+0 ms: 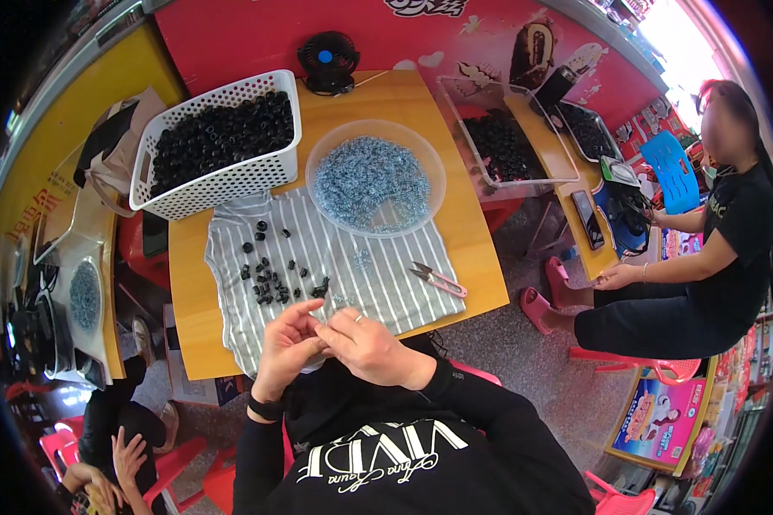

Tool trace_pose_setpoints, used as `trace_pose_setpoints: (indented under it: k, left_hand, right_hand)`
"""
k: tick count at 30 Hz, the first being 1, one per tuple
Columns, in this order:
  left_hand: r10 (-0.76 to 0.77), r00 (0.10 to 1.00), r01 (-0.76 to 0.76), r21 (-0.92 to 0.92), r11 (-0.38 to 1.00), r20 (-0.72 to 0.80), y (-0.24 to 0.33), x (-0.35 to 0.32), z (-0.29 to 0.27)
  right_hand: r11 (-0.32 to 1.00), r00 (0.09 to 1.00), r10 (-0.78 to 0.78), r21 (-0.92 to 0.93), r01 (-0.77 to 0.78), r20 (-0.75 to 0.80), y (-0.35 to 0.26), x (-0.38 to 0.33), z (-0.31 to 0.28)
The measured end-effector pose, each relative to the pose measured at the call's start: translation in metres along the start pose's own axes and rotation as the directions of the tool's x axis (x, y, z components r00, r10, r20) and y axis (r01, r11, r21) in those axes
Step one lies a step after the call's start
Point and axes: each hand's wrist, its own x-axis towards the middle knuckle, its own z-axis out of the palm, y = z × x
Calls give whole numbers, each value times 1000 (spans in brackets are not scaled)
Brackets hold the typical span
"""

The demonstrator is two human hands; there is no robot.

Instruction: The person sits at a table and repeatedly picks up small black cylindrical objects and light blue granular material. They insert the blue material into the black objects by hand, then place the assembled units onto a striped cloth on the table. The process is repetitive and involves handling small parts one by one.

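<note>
At the near edge of the wooden bench (pixel 472 257), over the hem of a striped cloth (pixel 352 266), the person's two hands meet fingertip to fingertip. The left hand (pixel 285 348) is curled, thumb and forefinger pinched together around something too small to make out; it may be one of the small black parts, but the picture does not show it. The right hand (pixel 365 343), a ring on one finger, is half closed and overlaps the left from the right side, its fingertips pressed to the same spot. Whether it grips a piece of its own I cannot tell.

The loose black parts (pixel 270 279) lie scattered on the cloth just beyond the hands and slightly to the left, so the left hand is the nearer one. They are small stubby pieces with no clear long axis at this size. Farther out, straight ahead, stands a clear round bowl (pixel 375 180) of small blue-grey pieces, and to its left a white basket (pixel 219 146) heaped with more black parts. A small pair of snips (pixel 438 279) rests on the cloth to the right, its blades pointing left toward the middle, nearer the right hand. Another person sits well apart at the right.
</note>
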Motion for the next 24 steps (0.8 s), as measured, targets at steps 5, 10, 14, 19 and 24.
trace_pose_setpoints:
  k: [5, 10, 14, 19, 24]
  left_hand:
    - [-124, 984, 133, -61, 989, 125, 20, -7, 1]
    - [12, 1000, -12, 0, 1000, 22, 19, -15, 7]
    - [17, 984, 6, 129, 992, -178, 19, -21, 0]
    - [54, 960, -20, 125, 992, -275, 10, -18, -3]
    - [59, 937, -26, 100, 995, -346, 10, -27, -2]
  right_hand:
    - [996, 998, -55, 73, 52, 44, -3, 5, -22]
    - [985, 976, 16, -167, -54, -217, 30, 2, -90]
    - [864, 866, 160, -358, -355, -473, 101, 30, -190]
    - [727, 766, 402, -334, -600, -502, 217, 15, -300]
    - [810, 810, 276, -329, -485, -517, 176, 39, -238]
